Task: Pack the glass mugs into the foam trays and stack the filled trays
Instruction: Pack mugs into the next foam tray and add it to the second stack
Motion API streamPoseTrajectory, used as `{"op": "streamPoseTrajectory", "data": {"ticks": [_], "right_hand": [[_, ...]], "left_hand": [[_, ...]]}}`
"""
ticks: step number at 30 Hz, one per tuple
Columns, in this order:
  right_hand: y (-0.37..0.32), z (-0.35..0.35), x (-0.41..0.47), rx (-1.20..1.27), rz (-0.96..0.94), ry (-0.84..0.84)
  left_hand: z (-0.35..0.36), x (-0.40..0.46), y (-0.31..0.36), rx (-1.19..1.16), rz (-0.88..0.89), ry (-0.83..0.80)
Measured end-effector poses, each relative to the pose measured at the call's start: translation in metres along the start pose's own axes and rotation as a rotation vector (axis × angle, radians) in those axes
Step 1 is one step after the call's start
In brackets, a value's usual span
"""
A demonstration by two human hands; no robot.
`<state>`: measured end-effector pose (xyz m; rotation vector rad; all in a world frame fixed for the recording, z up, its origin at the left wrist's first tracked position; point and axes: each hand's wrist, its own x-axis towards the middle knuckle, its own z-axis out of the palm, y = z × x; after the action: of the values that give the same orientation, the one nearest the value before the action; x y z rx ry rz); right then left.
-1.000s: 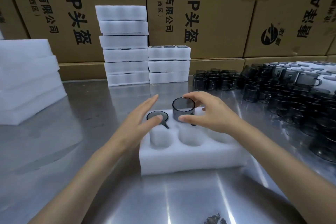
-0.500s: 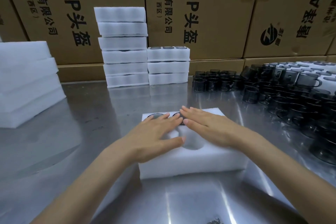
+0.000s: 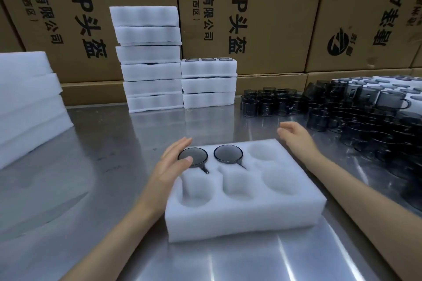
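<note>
A white foam tray (image 3: 242,217) with six round pockets lies flat on the steel counter (image 3: 96,166). Two dark glass mugs sit sunk in the far row: the left mug (image 3: 193,157) in the far-left pocket, the middle mug (image 3: 228,153) in the far-middle pocket, rims level with the foam, handles pointing toward the near right. The other four pockets hold nothing.

The left hand (image 3: 171,166) lies at the tray's far-left corner, fingers straight and together, thumb tip touching the left mug's rim; it grips nothing. The right hand (image 3: 294,137) hovers off the tray's far-right corner, fingers loosely curled, holding nothing.

Loose mugs (image 3: 342,116) crowd the counter at right. Two stacks of trays (image 3: 150,70) stand at the back against cardboard boxes (image 3: 251,7); the shorter stack's top tray (image 3: 209,67) shows mug rims. More foam (image 3: 25,98) is piled at left.
</note>
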<state>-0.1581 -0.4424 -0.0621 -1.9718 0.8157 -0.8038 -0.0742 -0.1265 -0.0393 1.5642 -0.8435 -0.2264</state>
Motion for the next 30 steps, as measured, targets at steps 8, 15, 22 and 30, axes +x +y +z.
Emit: {"op": "streamPoseTrajectory", "data": {"ticks": [8,15,22,30], "right_hand": [[-0.001,0.025,0.068,-0.217,-0.085,-0.053],[-0.002,0.038,0.102,-0.169,-0.026,-0.073],[-0.003,0.034,0.091,-0.008,-0.030,-0.099],[-0.015,0.011,0.017,0.110,-0.096,-0.143]], "left_hand": [[-0.005,0.013,-0.013,0.142,0.066,-0.025],[-0.003,0.014,-0.014,0.125,0.047,-0.025],[-0.004,0.015,-0.018,0.154,0.059,-0.032],[-0.003,0.011,-0.009,0.094,0.059,-0.058]]}}
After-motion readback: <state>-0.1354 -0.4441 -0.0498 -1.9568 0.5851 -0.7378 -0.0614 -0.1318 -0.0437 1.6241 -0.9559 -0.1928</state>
